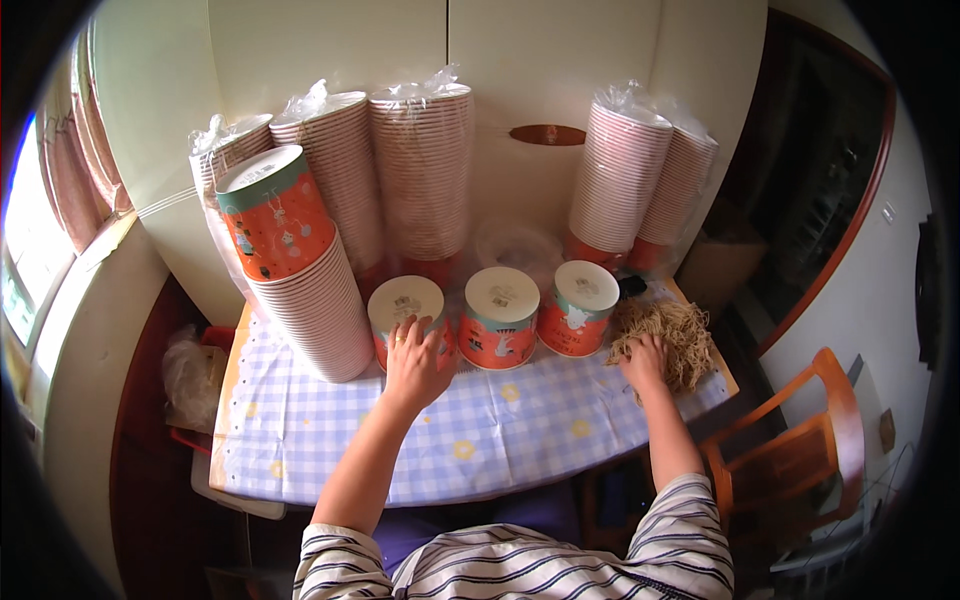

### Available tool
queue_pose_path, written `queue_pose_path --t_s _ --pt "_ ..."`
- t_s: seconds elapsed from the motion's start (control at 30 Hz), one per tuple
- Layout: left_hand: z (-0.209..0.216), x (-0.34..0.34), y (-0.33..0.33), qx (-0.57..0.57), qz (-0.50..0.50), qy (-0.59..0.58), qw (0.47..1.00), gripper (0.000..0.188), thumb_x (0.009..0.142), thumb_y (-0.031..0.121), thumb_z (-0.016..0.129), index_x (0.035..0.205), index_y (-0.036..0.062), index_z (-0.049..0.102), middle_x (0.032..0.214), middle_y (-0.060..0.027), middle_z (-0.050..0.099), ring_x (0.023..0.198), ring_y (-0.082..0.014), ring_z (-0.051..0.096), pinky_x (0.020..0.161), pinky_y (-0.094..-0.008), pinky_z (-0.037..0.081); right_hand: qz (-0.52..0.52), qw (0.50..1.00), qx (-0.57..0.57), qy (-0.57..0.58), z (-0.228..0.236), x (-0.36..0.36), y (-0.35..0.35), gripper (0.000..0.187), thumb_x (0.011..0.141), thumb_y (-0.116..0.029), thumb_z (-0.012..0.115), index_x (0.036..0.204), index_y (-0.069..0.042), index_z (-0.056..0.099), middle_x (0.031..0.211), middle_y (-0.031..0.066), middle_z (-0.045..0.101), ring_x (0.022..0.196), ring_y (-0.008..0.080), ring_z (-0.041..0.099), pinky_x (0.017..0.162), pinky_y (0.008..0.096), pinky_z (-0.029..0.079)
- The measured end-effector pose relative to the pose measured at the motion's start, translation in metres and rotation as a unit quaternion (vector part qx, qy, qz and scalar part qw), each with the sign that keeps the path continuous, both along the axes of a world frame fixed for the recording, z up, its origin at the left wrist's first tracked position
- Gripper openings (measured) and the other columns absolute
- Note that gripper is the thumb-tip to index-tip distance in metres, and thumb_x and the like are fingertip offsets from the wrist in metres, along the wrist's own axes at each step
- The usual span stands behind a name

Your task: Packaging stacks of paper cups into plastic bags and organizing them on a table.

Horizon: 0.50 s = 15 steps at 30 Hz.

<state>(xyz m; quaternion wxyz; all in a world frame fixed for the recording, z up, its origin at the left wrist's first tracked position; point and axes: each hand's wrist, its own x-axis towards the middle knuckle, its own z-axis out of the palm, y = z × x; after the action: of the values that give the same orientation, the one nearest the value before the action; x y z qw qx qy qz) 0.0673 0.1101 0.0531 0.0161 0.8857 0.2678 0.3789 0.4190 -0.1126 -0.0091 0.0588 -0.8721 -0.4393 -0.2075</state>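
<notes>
Three short orange-and-green paper tubs stand bottom-up in a row on the table: a left tub [405,298], a middle tub [501,318] and a right tub [578,308]. My left hand [417,362] lies on the left tub, its fingers spread over the near edge of the pale bottom. Beside the right tub is a tangled heap of tan stringy strands [685,345]. The fingers of my right hand [645,360] are curled into the near left side of that heap, so their tips are partly hidden.
A tall tub stack [305,290] leans at the left. Several plastic-wrapped stacks [425,170] line the cabinet wall behind, with another wrapped stack [620,170] at right. A checked tablecloth [400,450] covers the table. A wooden chair [800,460] stands off the right edge.
</notes>
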Motion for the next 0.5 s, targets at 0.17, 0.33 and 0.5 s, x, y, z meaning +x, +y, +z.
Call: queue_pose_path --t_s 0.17,0.33,0.5 --pt "0.001 -0.009 -0.004 -0.015 -0.003 -0.005 1.0 0.041 0.073 0.023 0.068 0.11 0.0067 0.061 0.12 -0.0153 0.054 0.118 -0.0359 0.046 0.103 -0.0516 0.032 0.118 0.931 0.306 0.16 0.044 -0.009 0.027 0.037 0.072 -0.016 0.069 0.106 -0.006 0.059 0.11 0.0128 0.058 0.108 0.0345 0.05 0.094 0.0461 0.039" --pt "-0.007 -0.022 -0.007 -0.026 0.011 -0.041 0.999 0.044 0.072 0.021 0.07 0.113 0.0066 0.059 0.124 -0.0168 0.051 0.12 -0.0381 0.043 0.103 -0.0524 0.031 0.183 0.938 0.291 0.042 0.068 -0.026 0.061 0.036 0.07 -0.015 0.074 0.103 -0.007 0.061 0.113 0.0132 0.056 0.107 0.0349 0.05 0.093 0.043 0.041" --pt "-0.02 -0.041 -0.01 -0.031 0.038 -0.081 0.996 0.048 0.07 0.017 0.072 0.114 0.0069 0.057 0.127 -0.0185 0.048 0.121 -0.0395 0.042 0.102 -0.0518 0.032 0.197 0.947 0.235 0.094 0.053 -0.028 0.079 0.013 0.071 -0.012 0.073 0.077 -0.007 0.062 0.088 0.011 0.062 0.089 0.0334 0.057 0.08 0.043 0.045"
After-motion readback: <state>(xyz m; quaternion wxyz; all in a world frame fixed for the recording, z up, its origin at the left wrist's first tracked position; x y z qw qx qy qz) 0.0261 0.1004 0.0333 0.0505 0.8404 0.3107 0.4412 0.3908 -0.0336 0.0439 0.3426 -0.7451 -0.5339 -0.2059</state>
